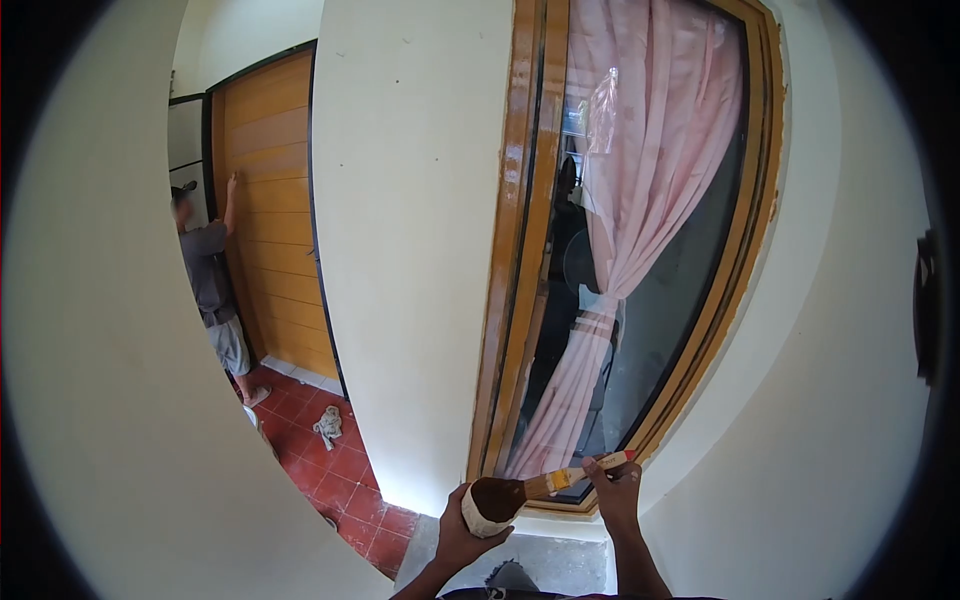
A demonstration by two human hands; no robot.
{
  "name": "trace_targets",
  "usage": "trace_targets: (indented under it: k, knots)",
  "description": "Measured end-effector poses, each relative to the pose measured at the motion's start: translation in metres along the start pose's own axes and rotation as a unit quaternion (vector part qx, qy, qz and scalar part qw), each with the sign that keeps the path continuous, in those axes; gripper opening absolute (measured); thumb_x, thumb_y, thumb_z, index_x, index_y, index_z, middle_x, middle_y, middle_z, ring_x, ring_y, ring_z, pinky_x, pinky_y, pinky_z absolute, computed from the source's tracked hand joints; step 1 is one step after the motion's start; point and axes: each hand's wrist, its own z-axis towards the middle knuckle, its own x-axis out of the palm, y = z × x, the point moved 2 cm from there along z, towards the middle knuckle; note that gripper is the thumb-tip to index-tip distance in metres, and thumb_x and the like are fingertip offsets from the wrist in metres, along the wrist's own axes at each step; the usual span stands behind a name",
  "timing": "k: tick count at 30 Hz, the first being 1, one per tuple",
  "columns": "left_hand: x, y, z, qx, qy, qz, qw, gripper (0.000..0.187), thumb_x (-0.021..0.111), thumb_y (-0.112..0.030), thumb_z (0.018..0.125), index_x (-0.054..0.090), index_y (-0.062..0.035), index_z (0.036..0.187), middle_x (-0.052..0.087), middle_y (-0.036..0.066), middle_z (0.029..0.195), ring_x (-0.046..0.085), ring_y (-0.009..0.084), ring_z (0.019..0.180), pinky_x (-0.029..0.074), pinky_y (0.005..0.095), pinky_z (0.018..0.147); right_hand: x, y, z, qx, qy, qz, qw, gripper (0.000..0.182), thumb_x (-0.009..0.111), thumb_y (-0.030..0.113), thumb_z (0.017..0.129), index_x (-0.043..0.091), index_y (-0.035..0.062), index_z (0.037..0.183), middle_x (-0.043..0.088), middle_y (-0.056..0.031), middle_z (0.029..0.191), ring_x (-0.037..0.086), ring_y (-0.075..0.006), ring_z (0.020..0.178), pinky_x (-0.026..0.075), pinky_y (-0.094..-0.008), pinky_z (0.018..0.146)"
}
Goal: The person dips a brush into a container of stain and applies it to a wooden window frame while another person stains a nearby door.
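Note:
My left hand (462, 538) is wrapped round a pale cup (481, 524) with brown paint or stain inside. In my right hand (618, 490) is a paintbrush (590, 471), gripped by its light wooden handle with a red end. The brush points left, and its bristles (515, 491) reach over the cup's rim at the brown contents. Just beyond both hands stands a window with a glossy brown wooden frame (493, 330), and a tied pink curtain (640, 190) hangs behind its glass.
Cream walls (420, 250) rise on both sides of the window. At the left, a person (207, 265) stands with a raised hand at an orange-brown wooden door (265, 200). A crumpled cloth (328, 427) lies on the red tiled floor (345, 490). Below my hands is a grey ledge (570, 560).

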Motion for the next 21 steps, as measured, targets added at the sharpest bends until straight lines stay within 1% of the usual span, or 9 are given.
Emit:
trace_targets:
  k: [1,4,8,10,11,14,16,18,21]
  knots:
    - [0.001,0.000,0.006,0.001,-0.003,0.000,1.000,0.096,0.095,-0.025,0.064,0.038,0.0023,0.136,0.060,0.018,0.125,0.063,0.0280,0.115,0.052,0.0398,0.098,-0.001,0.000,0.007,-0.003,-0.028,0.007,1.000,0.017,0.077,0.014,0.088,0.068,-0.0014,0.088,0.062,-0.0016,0.069,0.053,-0.0072,0.059,0.042,-0.0238,0.055]
    - [0.007,-0.002,0.028,0.011,-0.008,-0.008,1.000,0.096,0.095,-0.024,0.064,0.038,0.0017,0.137,0.060,0.017,0.125,0.063,0.0273,0.116,0.052,0.0396,0.099,-0.001,-0.016,0.030,0.031,-0.009,0.056,0.998,0.015,0.075,0.013,0.090,0.067,-0.0005,0.091,0.060,-0.0010,0.070,0.050,-0.0057,0.058,0.039,-0.0222,0.052]
    - [0.021,0.000,0.066,0.007,0.008,-0.034,0.999,0.096,0.095,-0.025,0.065,0.038,-0.0001,0.138,0.060,0.017,0.126,0.062,0.0269,0.118,0.052,0.0395,0.100,-0.001,-0.032,0.072,0.024,0.000,0.046,0.999,0.013,0.072,0.013,0.093,0.067,0.0009,0.093,0.059,-0.0005,0.070,0.047,-0.0045,0.057,0.035,-0.0214,0.049]
    - [0.030,0.005,0.087,0.003,0.007,-0.042,0.999,0.096,0.095,-0.025,0.065,0.037,-0.0006,0.138,0.060,0.017,0.126,0.062,0.0269,0.119,0.052,0.0394,0.100,-0.006,-0.036,0.095,0.088,0.004,0.248,0.965,0.012,0.069,0.013,0.095,0.065,0.0023,0.093,0.058,0.0003,0.070,0.046,-0.0046,0.055,0.034,-0.0213,0.048]
    - [0.035,0.008,0.101,-0.007,0.018,-0.049,0.999,0.096,0.095,-0.025,0.065,0.037,-0.0009,0.138,0.060,0.017,0.127,0.061,0.0268,0.119,0.051,0.0393,0.100,-0.005,-0.036,0.109,0.095,-0.013,0.271,0.958,0.012,0.068,0.014,0.096,0.063,0.0037,0.092,0.058,0.0005,0.072,0.046,-0.0044,0.055,0.033,-0.0207,0.048]
    - [0.053,0.004,0.148,-0.007,0.035,-0.066,0.997,0.096,0.094,-0.025,0.066,0.036,-0.0016,0.139,0.058,0.017,0.128,0.060,0.0264,0.121,0.050,0.0388,0.101,-0.007,-0.029,0.145,0.082,0.039,0.210,0.973,0.011,0.067,0.014,0.096,0.062,0.0052,0.093,0.059,0.0002,0.075,0.047,-0.0044,0.057,0.034,-0.0201,0.048]
    - [0.065,0.006,0.173,-0.004,0.044,-0.079,0.996,0.097,0.094,-0.025,0.066,0.035,-0.0020,0.139,0.057,0.016,0.128,0.058,0.0261,0.122,0.049,0.0385,0.102,-0.011,-0.026,0.168,0.072,0.030,0.203,0.976,0.010,0.067,0.014,0.096,0.062,0.0058,0.094,0.059,0.0003,0.076,0.048,-0.0043,0.057,0.034,-0.0198,0.049]
    - [0.076,0.014,0.201,0.031,0.042,-0.099,0.994,0.098,0.094,-0.025,0.067,0.034,-0.0031,0.140,0.053,0.015,0.129,0.054,0.0253,0.124,0.046,0.0381,0.104,-0.019,-0.016,0.194,0.061,0.024,0.192,0.979,0.010,0.067,0.015,0.096,0.061,0.0064,0.096,0.060,0.0004,0.078,0.048,-0.0041,0.058,0.035,-0.0196,0.049]
    - [0.082,0.003,0.229,0.019,0.045,-0.123,0.991,0.098,0.094,-0.024,0.067,0.033,-0.0038,0.140,0.050,0.014,0.129,0.052,0.0253,0.125,0.045,0.0380,0.104,-0.037,0.028,0.235,-0.044,-0.023,0.168,0.984,0.019,0.072,0.020,0.094,0.061,0.0057,0.099,0.061,-0.0004,0.080,0.049,-0.0049,0.059,0.037,-0.0200,0.051]
